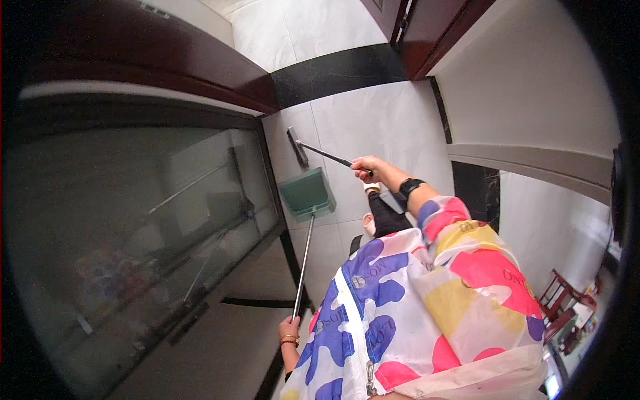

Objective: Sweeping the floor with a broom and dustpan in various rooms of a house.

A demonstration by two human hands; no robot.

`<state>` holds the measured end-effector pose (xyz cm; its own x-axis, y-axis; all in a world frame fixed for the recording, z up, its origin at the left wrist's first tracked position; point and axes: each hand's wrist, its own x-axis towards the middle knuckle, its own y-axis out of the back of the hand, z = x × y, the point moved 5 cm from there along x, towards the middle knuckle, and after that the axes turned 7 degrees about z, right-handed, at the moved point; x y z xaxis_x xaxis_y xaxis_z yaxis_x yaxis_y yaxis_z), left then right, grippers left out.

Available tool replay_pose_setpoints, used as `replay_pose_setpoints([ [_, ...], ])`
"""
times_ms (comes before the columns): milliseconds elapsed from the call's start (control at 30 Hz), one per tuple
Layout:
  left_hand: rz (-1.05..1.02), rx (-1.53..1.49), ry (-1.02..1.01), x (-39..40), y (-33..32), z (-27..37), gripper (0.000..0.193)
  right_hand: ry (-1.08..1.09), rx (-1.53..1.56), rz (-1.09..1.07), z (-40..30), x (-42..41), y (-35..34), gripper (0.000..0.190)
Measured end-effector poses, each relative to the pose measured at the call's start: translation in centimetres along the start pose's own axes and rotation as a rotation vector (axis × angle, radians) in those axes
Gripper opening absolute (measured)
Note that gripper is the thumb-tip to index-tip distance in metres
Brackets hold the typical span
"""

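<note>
My right hand (366, 169) grips the dark handle end of a long-handled floor sweeper (324, 154). Its narrow dark head (298, 147) rests on the pale tiles; whether it is a broom or a squeegee is hard to tell. My left hand (289, 330) is closed around the metal pole (304, 265) of a green plastic dustpan (307, 194). The dustpan lies on the floor beside a dark glass panel, its open side towards the sweeper head. A small gap separates the two. No debris can be made out in the pan.
The framed dark glass panel (150, 200) stands along the left, reflecting both poles. A black stone threshold (340, 72) crosses the floor ahead, between dark red door frames (435, 35). My feet (369, 224) are on the tiles. A wooden chair (555, 295) stands far right.
</note>
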<state>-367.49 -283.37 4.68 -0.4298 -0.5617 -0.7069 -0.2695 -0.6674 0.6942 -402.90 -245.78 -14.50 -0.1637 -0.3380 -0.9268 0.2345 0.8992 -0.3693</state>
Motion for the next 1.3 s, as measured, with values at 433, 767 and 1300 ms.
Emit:
replay_pose_setpoints([
  [433, 0.090, 0.565, -0.267, 2.9, 7.4, 15.0, 0.031, 0.030, 0.453, 0.103, 4.4, -13.3, 16.1, 0.025],
  [767, 0.156, 1.137, -0.532, 8.1, 8.9, 28.7, 0.024, 0.177, 0.566, 0.171, 12.9, -26.6, 14.7, 0.038],
  [1300, 0.152, 1.436, -0.713, 9.9, -1.0, 42.0, 0.021, 0.138, -0.834, 0.908, 11.1, -14.0, 12.0, 0.030],
])
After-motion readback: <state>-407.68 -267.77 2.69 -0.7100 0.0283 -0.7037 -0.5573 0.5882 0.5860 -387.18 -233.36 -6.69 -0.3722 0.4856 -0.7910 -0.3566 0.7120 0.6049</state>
